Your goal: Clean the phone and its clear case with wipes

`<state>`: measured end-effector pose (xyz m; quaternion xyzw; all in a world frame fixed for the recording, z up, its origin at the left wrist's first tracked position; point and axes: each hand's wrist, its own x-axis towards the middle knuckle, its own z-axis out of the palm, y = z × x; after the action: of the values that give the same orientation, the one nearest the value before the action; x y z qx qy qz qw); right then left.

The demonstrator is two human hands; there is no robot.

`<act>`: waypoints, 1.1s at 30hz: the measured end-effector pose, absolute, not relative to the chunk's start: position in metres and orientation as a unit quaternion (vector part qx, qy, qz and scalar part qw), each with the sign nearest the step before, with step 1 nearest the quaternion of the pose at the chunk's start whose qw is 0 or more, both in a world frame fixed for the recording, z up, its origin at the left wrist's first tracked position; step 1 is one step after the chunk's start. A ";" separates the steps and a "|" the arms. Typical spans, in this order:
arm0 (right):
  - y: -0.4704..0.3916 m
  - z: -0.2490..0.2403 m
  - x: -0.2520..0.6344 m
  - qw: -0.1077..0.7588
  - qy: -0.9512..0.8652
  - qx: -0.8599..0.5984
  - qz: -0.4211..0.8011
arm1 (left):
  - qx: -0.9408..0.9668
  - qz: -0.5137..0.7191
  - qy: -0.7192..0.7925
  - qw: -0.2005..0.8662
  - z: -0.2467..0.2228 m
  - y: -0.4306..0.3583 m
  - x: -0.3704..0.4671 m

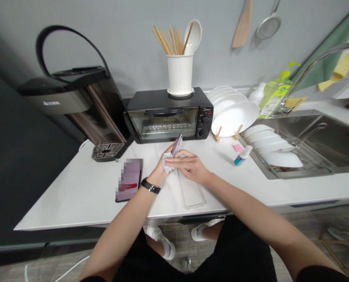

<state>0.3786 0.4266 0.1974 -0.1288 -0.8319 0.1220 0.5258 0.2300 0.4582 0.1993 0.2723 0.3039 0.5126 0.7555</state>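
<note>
We see a smooth, faintly shiny edge on the phone (177,145) and a soft, crumpled, matt wipe (168,162); whether it is paper or cloth, we cannot tell. The case (193,192) looks to us like clear, glossy plastic, the counter (74,196) smooth with a slight sheen. We note glass in the door (162,124) of the toaster oven (159,98), shiny dark plastic on the dispenser (96,111), glossy plates (234,117), a metal sink (335,137), a matt wooden spatula (242,29) and metal mesh in the strainer (268,27).
</note>
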 end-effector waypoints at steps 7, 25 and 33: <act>0.451 0.196 0.403 0.577 -0.760 -0.283 0.094 | 0.306 0.427 0.320 0.789 0.209 0.453 0.238; 0.466 0.182 0.419 0.586 -0.686 -0.422 0.082 | 0.366 0.418 0.337 0.760 0.226 0.440 0.239; 0.455 0.188 0.413 0.593 -0.724 -0.352 0.020 | 0.334 0.431 0.321 0.775 0.225 0.445 0.235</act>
<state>0.4130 0.4552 0.1878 -0.3525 -0.7237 0.0199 0.5930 0.2351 0.4445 0.2252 0.3336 0.3208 0.4309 0.7747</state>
